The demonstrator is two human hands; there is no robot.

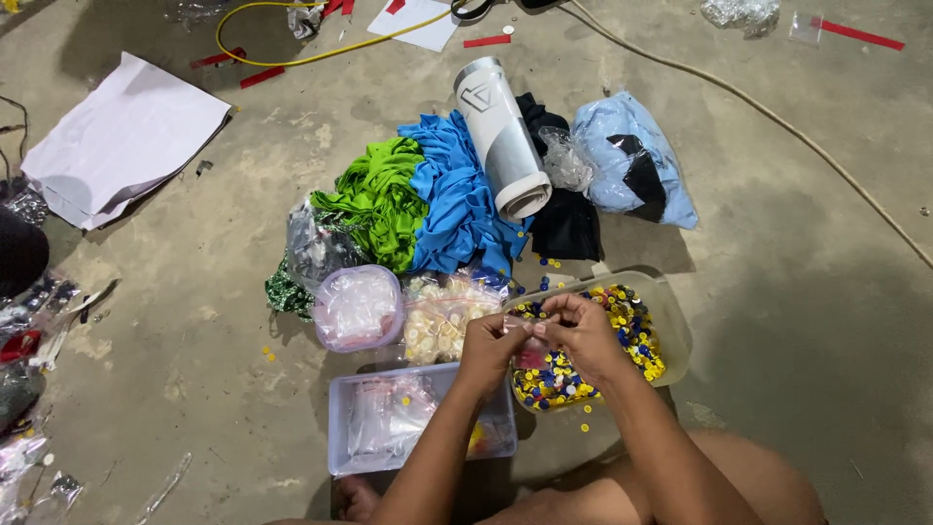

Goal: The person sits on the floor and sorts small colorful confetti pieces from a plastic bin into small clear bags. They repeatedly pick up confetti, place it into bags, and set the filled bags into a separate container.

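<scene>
Above the tray of buttons (661, 311), both hands meet at fingertip level. Left hand (491, 345) and right hand (583, 331) are closed in a pinch on a small clear plastic bag (530, 342) with something pink showing inside; the bag hangs between them, directly over the tray. Tray contents: loose yellow, blue and red buttons, with a few strays on the concrete floor (807, 321) beside it.

Surroundings, all on the floor:
- Rectangular clear container (340, 428) just left of the forearms, holding clear bags; the left forearm crosses its right end.
- Round clear tub (358, 307) and a bag of pale pieces (442, 316) behind it, touching each other.
- Cloth pile further back: green fabric (379, 199), blue fabric (457, 194), black fabric (569, 224).
- White paper roll (501, 136) lying across the cloth.
- Light blue bagged bundle (632, 156) to the right of the roll.
- White sheets (121, 136) well apart at far left.
- Yellow cable (292, 60) and red strips along the top edge.

Nothing lies between the hands and the tray.
</scene>
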